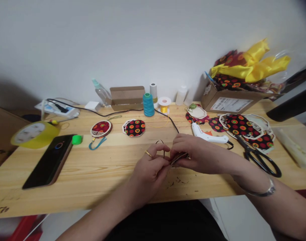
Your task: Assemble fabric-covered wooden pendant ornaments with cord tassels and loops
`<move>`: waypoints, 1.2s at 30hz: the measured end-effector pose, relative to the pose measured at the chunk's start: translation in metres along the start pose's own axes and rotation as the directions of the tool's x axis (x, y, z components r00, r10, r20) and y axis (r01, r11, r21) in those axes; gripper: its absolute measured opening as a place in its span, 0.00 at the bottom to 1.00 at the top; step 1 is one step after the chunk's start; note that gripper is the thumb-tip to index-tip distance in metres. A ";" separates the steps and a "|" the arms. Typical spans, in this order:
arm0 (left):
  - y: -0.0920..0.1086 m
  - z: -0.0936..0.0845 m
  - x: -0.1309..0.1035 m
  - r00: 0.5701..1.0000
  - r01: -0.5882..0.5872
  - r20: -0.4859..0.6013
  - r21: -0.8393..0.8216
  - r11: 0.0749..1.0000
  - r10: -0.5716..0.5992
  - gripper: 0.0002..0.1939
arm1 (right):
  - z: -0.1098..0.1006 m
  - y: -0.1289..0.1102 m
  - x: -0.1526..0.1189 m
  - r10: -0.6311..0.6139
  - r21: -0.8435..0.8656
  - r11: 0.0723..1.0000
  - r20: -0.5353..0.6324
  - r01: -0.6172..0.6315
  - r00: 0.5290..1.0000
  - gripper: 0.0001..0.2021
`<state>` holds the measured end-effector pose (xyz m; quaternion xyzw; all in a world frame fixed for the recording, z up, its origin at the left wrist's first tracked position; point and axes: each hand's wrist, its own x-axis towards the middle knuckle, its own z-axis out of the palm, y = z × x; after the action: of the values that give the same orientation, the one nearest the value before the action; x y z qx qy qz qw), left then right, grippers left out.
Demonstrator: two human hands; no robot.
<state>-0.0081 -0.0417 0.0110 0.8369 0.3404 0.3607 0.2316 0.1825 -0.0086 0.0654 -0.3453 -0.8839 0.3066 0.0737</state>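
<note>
In the head view my hands meet above the wooden table (112, 164). My right hand (193, 150) is closed around a small flat piece with a pale edge (180, 157), mostly covered by the fingers. My left hand (150, 167), with a ring on one finger, pinches at the near end of that piece. A thin dark strip (164, 152) curves up in a loop from the left fingertips. Dark scraps (179, 181) lie on the wood just below the hands. Beyond my right hand rests a white glue gun (209, 136).
Black-handled scissors (262, 160) and patterned fabric pieces (239, 125) lie at right, before a cardboard box (225, 98). A round tasselled ornament (101, 129), fabric-covered piece (135, 128) and teal thread cone (148, 105) sit farther back. A phone (48, 162) and yellow tape roll (34, 134) are left.
</note>
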 end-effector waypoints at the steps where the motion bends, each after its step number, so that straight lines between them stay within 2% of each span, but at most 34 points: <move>1: 0.000 0.000 0.000 1.000 0.004 0.000 0.003 1.000 -0.004 0.08 | 0.000 0.000 0.000 -0.005 -0.002 1.000 -0.005 0.005 1.000 0.07; 8: -0.001 0.001 0.001 0.999 0.035 0.004 -0.007 0.999 -0.035 0.08 | 0.005 -0.001 0.000 -0.029 -0.035 0.999 -0.052 0.027 0.998 0.07; 15: -0.002 0.001 0.002 1.000 0.013 0.006 0.009 1.000 -0.013 0.09 | 0.010 0.000 0.001 -0.043 -0.113 0.993 -0.085 0.033 0.995 0.06; 24: -0.006 0.003 0.001 1.000 0.014 -0.014 0.032 0.999 -0.014 0.09 | 0.015 0.002 0.003 -0.091 -0.211 0.975 -0.071 0.075 0.993 0.07; 32: -0.006 0.004 0.003 0.999 0.034 -0.023 0.024 0.999 -0.034 0.08 | 0.012 0.001 0.002 -0.140 -0.255 0.957 0.000 0.135 0.990 0.09; 36: -0.006 0.004 0.004 0.998 0.048 -0.046 0.030 0.998 -0.047 0.08 | 0.013 0.002 0.001 -0.144 -0.258 0.957 -0.015 0.136 0.989 0.10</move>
<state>-0.0051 -0.0355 0.0065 0.8237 0.3708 0.3686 0.2193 0.1782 -0.0133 0.0542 -0.2936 -0.9370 0.1779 0.0648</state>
